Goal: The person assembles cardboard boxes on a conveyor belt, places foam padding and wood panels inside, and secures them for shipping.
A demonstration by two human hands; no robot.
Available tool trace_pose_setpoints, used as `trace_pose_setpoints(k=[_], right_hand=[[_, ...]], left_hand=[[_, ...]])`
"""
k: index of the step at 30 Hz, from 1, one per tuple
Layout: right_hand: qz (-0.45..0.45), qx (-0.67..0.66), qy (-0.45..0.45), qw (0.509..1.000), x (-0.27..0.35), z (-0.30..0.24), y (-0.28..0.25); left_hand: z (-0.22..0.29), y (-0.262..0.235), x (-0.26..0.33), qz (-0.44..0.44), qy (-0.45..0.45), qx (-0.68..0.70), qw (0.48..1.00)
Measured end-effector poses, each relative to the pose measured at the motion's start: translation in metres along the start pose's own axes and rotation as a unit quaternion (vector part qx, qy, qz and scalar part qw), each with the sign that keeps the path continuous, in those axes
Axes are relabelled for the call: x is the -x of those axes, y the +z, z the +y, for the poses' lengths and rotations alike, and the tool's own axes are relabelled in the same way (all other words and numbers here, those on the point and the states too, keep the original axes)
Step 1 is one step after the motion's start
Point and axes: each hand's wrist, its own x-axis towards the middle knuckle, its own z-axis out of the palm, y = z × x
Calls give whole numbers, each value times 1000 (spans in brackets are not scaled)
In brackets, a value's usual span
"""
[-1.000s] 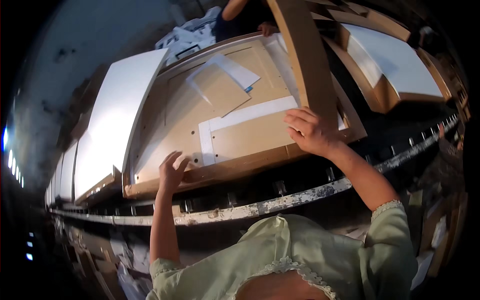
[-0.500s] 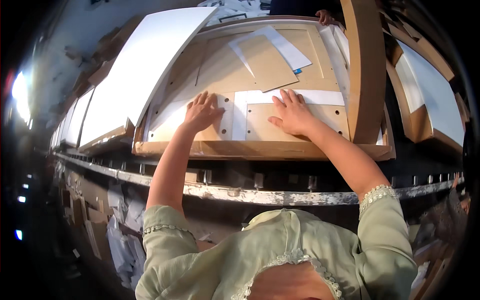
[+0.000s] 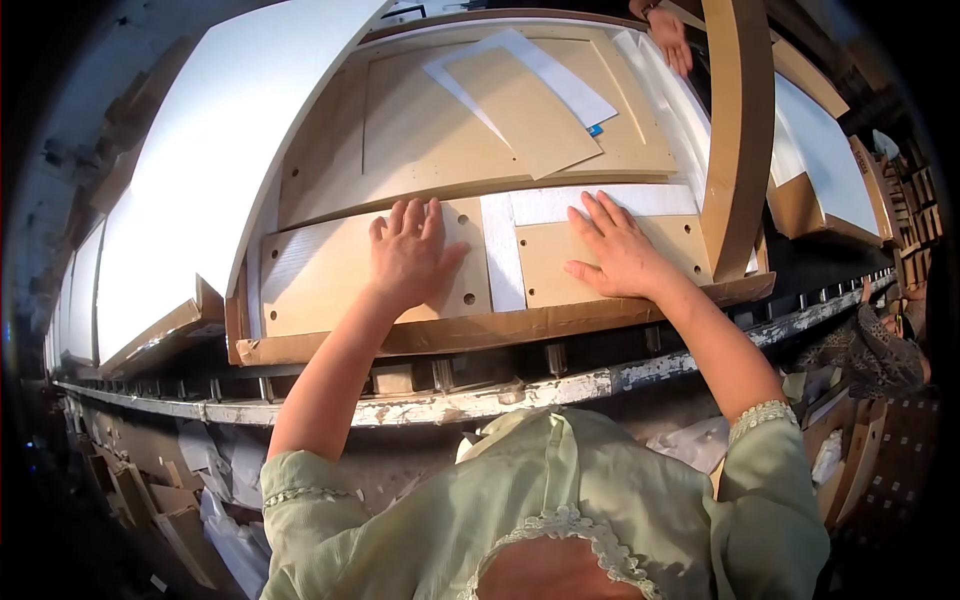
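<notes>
My left hand point(image 3: 412, 258) lies flat with fingers stretched on a light wooden panel point(image 3: 325, 275) that has dark holes near its corners. On a smaller drilled panel point(image 3: 555, 262), my right hand point(image 3: 617, 248) rests with its fingers spread. White foam strips point(image 3: 503, 255) separate and edge these two panels. All of them sit inside a long open cardboard box point(image 3: 460, 335). Beyond my hands a larger wooden panel point(image 3: 400, 120) fills the box, carrying a loose thin board point(image 3: 520, 105) over a white sheet point(image 3: 575, 85). A small blue piece peeks out beside the board.
The box stands on a roller conveyor point(image 3: 400, 410). A raised white flap point(image 3: 215, 150) stands at the left, an upright cardboard strip point(image 3: 738, 140) at the right. Another person's hand point(image 3: 672, 40) hangs at the far right corner. Another box point(image 3: 820, 150) stands further right; scraps lie below the conveyor.
My view has turned somewhat to the right. Both hands stay pressed on the panels. The other person's hand at the far corner has come away from the box edge and opened.
</notes>
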Motion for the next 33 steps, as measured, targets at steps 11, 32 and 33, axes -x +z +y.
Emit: trace_pose_setpoints(k=[11, 32, 33], right_hand=[[91, -93, -6, 991, -53, -4, -17], [155, -134, -84, 975, -75, -29, 10], [178, -135, -88, 971, -70, -32, 14]], left_hand=[[-34, -19, -4, -22, -16, 37, 999], [-69, -15, 26, -24, -82, 66, 994], [-69, -12, 30, -1, -68, 89, 994]])
